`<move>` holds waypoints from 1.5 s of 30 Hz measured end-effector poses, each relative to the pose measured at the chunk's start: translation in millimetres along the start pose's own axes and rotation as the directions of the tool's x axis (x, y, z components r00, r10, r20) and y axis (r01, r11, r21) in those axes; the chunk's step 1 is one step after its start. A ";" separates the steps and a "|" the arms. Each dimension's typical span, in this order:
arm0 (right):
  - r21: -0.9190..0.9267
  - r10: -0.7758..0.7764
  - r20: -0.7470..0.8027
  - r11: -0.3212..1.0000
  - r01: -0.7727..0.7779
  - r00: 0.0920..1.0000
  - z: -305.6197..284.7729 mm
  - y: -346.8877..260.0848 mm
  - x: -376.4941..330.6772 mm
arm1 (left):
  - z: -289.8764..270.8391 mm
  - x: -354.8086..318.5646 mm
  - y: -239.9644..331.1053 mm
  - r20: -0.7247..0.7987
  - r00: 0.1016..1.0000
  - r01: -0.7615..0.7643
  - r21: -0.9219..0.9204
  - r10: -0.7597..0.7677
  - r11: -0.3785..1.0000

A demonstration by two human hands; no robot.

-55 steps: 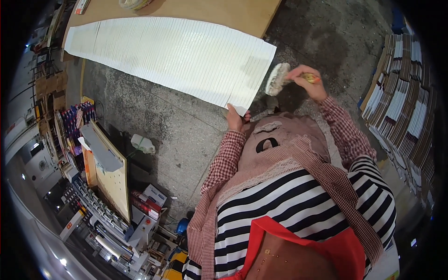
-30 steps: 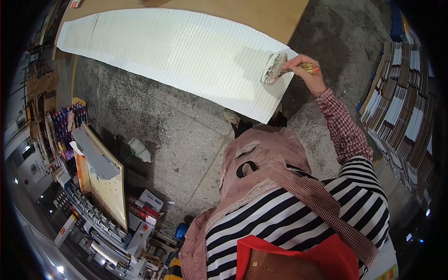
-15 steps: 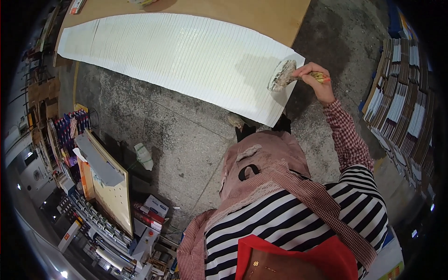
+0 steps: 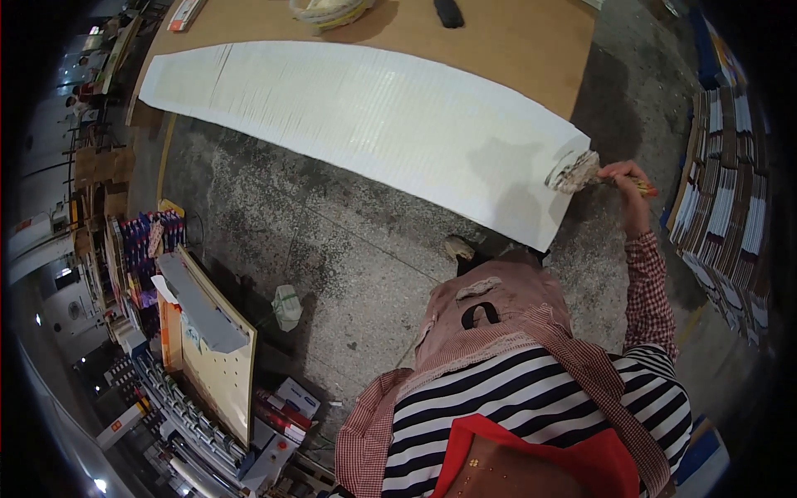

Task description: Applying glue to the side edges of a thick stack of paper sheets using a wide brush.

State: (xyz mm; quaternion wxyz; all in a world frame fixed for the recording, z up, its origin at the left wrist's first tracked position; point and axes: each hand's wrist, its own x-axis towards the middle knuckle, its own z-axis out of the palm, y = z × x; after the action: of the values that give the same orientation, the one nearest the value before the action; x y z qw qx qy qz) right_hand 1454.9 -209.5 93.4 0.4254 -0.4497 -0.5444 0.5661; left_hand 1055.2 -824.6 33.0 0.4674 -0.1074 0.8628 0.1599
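My right hand (image 4: 628,184) is closed round the handle of a wide brush (image 4: 574,172), whose bristle end is caked with pale residue. The brush head lies over the right edge of a long fan of overlapping white sheets (image 4: 365,104); whether it touches them I cannot tell. Narrow parallel edges of the sheets show across the fan, and a wet-looking sheen lies near its middle. The fan rests along the near side of a brown tabletop (image 4: 490,50) and overhangs it. My left hand is out of view; only a checked sleeve shows low down.
On the tabletop are a bowl (image 4: 332,13) with pale contents, a black object (image 4: 448,12) and a small box (image 4: 184,15). Stacked flat cardboard (image 4: 718,195) stands at the right. A leaning board (image 4: 217,353) and machinery are at the lower left; a crumpled bag (image 4: 286,307) lies on the floor.
My right hand and brush have moved rightward to the edge of the white sheets. The view has shifted, showing more of the bowl and the black object.
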 end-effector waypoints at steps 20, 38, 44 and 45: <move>0.052 -0.085 -0.110 0.995 0.091 0.990 242.9 11.0 90.0 | -158.1 123.2 121.4 0.034 0.995 -0.099 0.133 0.095 0.986; 0.492 0.141 -0.349 0.869 0.054 0.926 326.9 -9.2 48.0 | -272.5 190.9 423.6 0.077 0.928 -0.365 0.398 0.365 0.842; 0.517 0.127 -0.540 0.831 0.208 0.832 339.1 -10.9 28.3 | -273.8 201.9 468.0 0.136 0.898 -0.432 0.445 0.418 0.784; 0.519 0.129 -0.547 0.827 0.215 0.827 338.8 -11.3 25.2 | -275.5 202.6 474.2 0.138 0.895 -0.438 0.454 0.424 0.776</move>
State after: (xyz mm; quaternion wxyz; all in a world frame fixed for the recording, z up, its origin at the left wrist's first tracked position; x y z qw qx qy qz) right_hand 1119.4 -263.7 104.5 0.6917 -0.4375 -0.2152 0.5327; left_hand 574.3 -496.4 86.8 0.4423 0.2125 0.8700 0.0482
